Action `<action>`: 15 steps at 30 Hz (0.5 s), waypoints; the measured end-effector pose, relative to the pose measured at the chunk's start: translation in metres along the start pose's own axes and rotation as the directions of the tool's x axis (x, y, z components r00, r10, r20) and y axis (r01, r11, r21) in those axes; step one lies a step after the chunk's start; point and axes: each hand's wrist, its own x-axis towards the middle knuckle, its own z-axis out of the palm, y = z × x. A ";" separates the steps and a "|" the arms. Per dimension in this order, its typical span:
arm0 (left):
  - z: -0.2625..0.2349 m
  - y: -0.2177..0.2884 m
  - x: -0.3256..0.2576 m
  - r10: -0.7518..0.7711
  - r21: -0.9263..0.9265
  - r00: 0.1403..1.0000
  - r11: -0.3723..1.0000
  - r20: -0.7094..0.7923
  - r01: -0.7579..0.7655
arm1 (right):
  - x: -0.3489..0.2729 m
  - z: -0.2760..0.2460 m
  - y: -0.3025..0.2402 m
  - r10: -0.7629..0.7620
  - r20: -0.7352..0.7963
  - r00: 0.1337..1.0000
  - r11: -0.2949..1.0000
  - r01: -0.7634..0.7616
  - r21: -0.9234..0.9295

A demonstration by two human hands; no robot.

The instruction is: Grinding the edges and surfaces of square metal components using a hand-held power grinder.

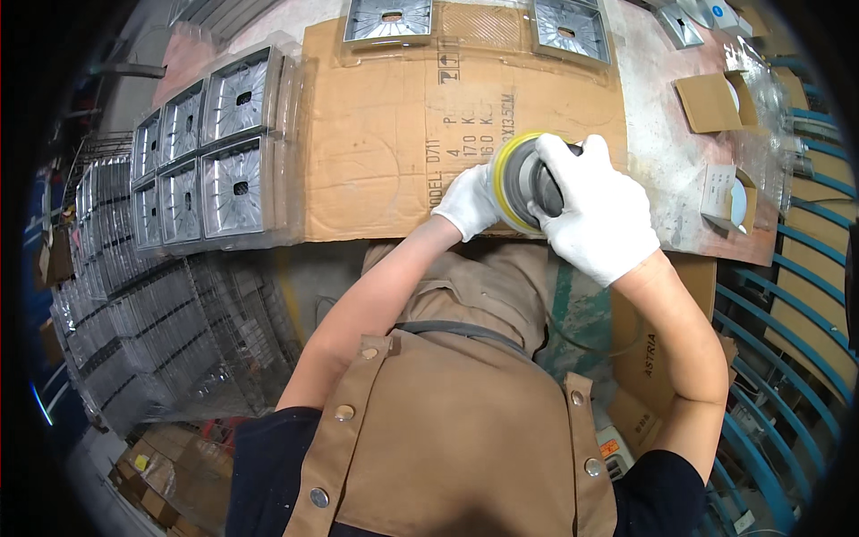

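My right hand (601, 208), in a white glove, grips a round power sander (530, 183) with a dark grey body and a yellow-edged pad. The sander is tilted, its pad turned toward the left, above the front edge of a flattened cardboard sheet (367, 134). Against the left side of the pad is my left hand (470, 204), also gloved in white. Its fingers are partly hidden by the pad, so I cannot see how far they close or whether they hold anything. Silver square metal parts (234, 186) sit in clear plastic trays to the left.
Two more metal parts, one at the far middle (388, 20) and another metal part (573, 31) at the far right, lie in clear trays. Small open cardboard boxes (707, 103) with round discs stand on the right. Stacked clear trays (170, 331) fill the lower left; blue rails (787, 295) run along the right.
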 end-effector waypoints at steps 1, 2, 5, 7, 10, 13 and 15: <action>-0.001 0.006 0.000 -0.051 0.088 0.999 0.995 0.018 0.050 | 0.002 -0.010 -0.004 0.067 0.048 0.997 0.998 -0.067 -0.013; -0.001 0.010 -0.001 -0.103 0.176 0.994 0.980 0.032 0.096 | 0.004 -0.008 0.005 0.073 0.044 0.996 0.997 -0.073 -0.008; -0.002 -0.016 0.003 -0.186 -0.243 0.977 0.948 0.106 0.206 | 0.014 -0.001 0.065 -0.001 -0.325 0.946 0.999 -0.015 -0.048; -0.003 -0.001 0.004 -0.195 0.077 0.973 0.979 0.122 0.186 | 0.014 -0.007 0.078 0.057 -0.331 0.942 0.998 -0.061 -0.002; -0.002 0.011 0.001 -0.242 -0.144 0.961 0.954 0.134 0.261 | 0.012 -0.005 0.102 0.111 -0.359 0.927 0.994 -0.105 0.036; -0.007 0.018 -0.001 -0.134 0.148 0.990 0.981 0.047 0.126 | 0.004 -0.004 0.105 0.387 -0.328 0.862 0.906 -0.290 0.306; -0.007 0.018 -0.004 -0.051 0.272 0.999 0.961 -0.018 0.054 | -0.006 -0.002 0.108 0.382 -0.364 0.849 0.915 -0.294 0.275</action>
